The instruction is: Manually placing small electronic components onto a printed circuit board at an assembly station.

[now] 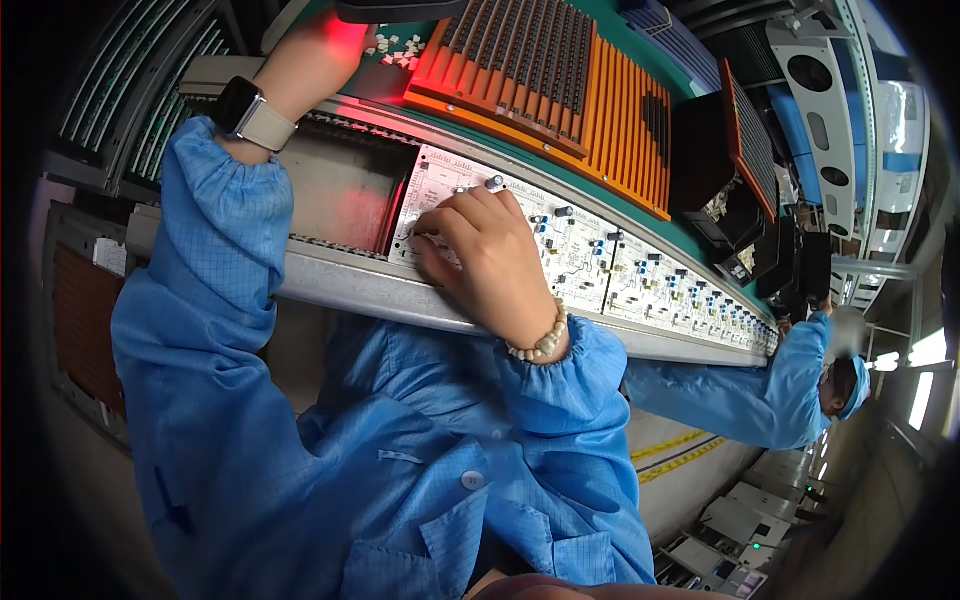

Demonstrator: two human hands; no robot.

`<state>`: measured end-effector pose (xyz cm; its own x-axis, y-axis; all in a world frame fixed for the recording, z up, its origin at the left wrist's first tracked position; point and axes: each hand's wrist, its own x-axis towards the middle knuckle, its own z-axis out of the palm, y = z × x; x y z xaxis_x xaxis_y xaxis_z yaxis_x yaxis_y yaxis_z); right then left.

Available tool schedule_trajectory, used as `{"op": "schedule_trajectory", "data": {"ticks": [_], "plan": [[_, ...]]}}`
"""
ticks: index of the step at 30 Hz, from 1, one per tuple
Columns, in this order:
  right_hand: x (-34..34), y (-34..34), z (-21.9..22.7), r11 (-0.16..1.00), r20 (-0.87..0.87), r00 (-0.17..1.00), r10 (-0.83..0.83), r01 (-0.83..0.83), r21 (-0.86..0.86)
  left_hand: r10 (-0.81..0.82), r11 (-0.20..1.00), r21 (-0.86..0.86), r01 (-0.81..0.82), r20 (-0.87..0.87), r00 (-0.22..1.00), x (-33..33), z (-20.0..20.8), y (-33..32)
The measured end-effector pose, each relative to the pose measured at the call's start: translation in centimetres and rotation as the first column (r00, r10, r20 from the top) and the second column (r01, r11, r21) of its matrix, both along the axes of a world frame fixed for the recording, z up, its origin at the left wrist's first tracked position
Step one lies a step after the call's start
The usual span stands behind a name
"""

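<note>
My right hand [482,250] is over the nearest white circuit board [437,180] on the conveyor rail. Its fingers curl down with the tips close together at the board's left part. Whatever may be between them is too small to see. A dark cylindrical capacitor [494,183] stands on the board just above the knuckles. My left hand [318,55] reaches to the far side, beside a scatter of small white parts [400,48]. Its fingers are hidden near a dark object [395,10] at the upper edge, and red light falls on it.
Orange racks [620,120] hold rows of dark components on a green surface [610,22] behind the conveyor. More populated boards [655,290] run along the rail [390,295] to the right. Black bins [715,205] stand beyond the racks. A co-worker in blue [780,400] is farther down the line.
</note>
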<state>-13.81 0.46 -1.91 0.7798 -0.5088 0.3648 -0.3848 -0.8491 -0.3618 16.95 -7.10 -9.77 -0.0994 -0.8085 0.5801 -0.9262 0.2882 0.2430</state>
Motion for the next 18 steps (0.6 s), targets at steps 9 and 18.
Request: {"op": "schedule_trajectory", "data": {"ticks": [9,18], "plan": [[0.8,0.2,-0.3,1.000,-0.102,0.995,-0.022,0.020,-0.019,0.099,0.990,-0.136,-0.036,0.492,0.865,0.5,-1.2,-0.3],[1.5,1.1,-0.1,0.979,-0.259,0.958,-0.128,0.080,-0.188,0.033,0.996,-0.092,-0.019,0.160,0.986,0.0,-1.3,-0.7]]}}
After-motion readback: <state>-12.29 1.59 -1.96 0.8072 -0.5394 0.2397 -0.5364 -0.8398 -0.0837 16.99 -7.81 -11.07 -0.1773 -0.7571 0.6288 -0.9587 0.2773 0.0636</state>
